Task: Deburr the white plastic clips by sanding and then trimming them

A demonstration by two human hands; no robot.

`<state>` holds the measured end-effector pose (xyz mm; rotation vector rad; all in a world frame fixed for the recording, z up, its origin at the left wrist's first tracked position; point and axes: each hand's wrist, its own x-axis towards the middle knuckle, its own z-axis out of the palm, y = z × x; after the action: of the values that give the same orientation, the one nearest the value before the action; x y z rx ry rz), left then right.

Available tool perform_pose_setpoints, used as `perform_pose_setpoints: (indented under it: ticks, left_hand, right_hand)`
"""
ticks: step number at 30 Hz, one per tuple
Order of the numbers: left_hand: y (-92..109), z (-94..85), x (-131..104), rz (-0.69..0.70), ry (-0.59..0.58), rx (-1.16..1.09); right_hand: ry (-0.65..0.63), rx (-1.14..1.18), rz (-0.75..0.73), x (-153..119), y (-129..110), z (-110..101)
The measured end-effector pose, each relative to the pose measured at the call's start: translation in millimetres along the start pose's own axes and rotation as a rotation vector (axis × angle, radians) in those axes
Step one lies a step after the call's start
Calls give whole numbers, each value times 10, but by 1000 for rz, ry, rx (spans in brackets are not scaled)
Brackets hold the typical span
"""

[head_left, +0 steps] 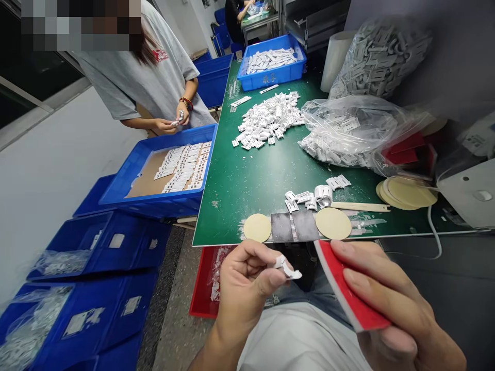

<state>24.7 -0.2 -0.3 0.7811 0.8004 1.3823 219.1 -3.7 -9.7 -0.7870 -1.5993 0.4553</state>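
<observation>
From my distant seat I'm minding the gap between two held things. My left hand [245, 283] is pinching a small white piece [287, 269], thumb and forefinger closing on its upper end, while its free end is jutting out towards four o'clock; its long axis is running from ten to four. My right hand [412, 301] is clamping a red pad [359, 310], two fingers lying side by side over the red face and another digit showing below; I can't tell whether that one is the thumb.

Measured from the white piece, the pad is sitting just past three o'clock, near but not touching. Its long edge is running from eleven to five, the pale side facing the piece. Both hands are hovering on the near side of the green table [220, 206], where a loose cluster [323, 195] of similar pieces is lying at one o'clock.
</observation>
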Motion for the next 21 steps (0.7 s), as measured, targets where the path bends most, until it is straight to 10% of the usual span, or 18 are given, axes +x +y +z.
perform_pose_setpoints:
  ticks: [5, 8, 18, 21]
  left_hand:
    - [-24, 42, -9, -119, -62, -150]
    - [-25, 68, -22, -116, -116, -193]
    - [-35, -17, 21, 426, 74, 751]
    - [-76, -18, 47, 378, 108, 782]
  right_hand:
    - [-188, -60, -232, 212, 102, 111]
    - [-341, -254, -84, 368, 151, 143]
    - [-27, 158, 452, 68, 70, 120]
    - [17, 199, 548, -17, 89, 207]
